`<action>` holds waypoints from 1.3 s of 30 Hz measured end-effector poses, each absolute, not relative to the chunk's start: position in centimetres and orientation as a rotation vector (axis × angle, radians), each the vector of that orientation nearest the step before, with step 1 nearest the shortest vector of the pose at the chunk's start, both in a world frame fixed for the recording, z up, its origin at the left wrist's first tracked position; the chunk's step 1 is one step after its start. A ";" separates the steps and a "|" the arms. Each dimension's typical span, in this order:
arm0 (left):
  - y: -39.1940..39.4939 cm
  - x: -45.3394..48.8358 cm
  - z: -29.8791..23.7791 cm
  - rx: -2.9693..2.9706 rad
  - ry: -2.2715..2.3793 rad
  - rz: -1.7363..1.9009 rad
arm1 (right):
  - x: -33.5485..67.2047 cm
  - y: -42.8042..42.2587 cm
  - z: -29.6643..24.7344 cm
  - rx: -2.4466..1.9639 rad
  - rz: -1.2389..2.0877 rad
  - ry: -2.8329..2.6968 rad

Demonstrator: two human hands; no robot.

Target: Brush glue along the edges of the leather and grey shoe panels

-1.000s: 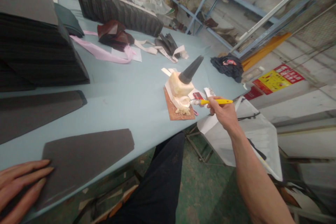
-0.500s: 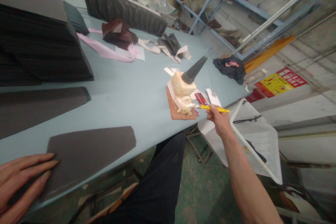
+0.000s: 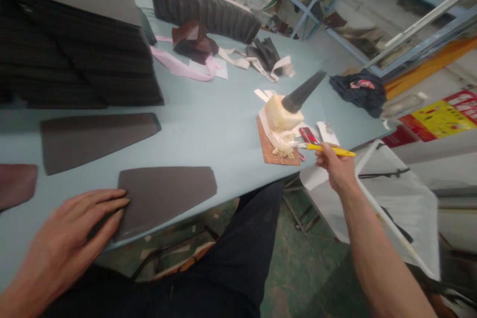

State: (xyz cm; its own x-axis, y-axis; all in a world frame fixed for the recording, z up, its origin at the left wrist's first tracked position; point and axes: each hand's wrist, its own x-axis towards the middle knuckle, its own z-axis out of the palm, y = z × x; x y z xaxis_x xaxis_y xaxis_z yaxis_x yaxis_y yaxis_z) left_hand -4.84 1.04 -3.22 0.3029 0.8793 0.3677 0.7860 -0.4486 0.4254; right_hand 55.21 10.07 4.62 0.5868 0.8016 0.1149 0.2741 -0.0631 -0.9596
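A brush with a yellow handle [image 3: 345, 151] is gripped in my right hand [image 3: 333, 163]. Its bristles are at the glue-smeared foot of a cream-coloured block-like container [image 3: 281, 115], which has a dark cone [image 3: 303, 92] sticking out of its top. Beneath these lies a brown board [image 3: 269, 151] with lumpy dried residue [image 3: 283, 152]. My left hand [image 3: 87, 218] rests with stretched fingers on the left edge of a flat dark grey-brown panel [image 3: 167, 196]. Another such panel [image 3: 93, 136] lies farther back on the table.
A tall stack of dark panels [image 3: 85, 69] stands at back left, and a row of dark pieces [image 3: 201, 7] behind. Pink ribbon [image 3: 182, 67], dark cloth [image 3: 357, 92] and a red box [image 3: 307, 134] lie on the blue table [image 3: 208, 129]. A white bin [image 3: 402, 208] is at right.
The view has swung left, so everything sits farther right and a reddish-brown piece shows at the left edge. Both hands keep their places, the brush still at the container's foot.
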 end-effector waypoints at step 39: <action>0.2 -2.7 -1.8 2.278 1.518 0.768 | 25.0 3.5 4.4 -1.090 1.430 -1.858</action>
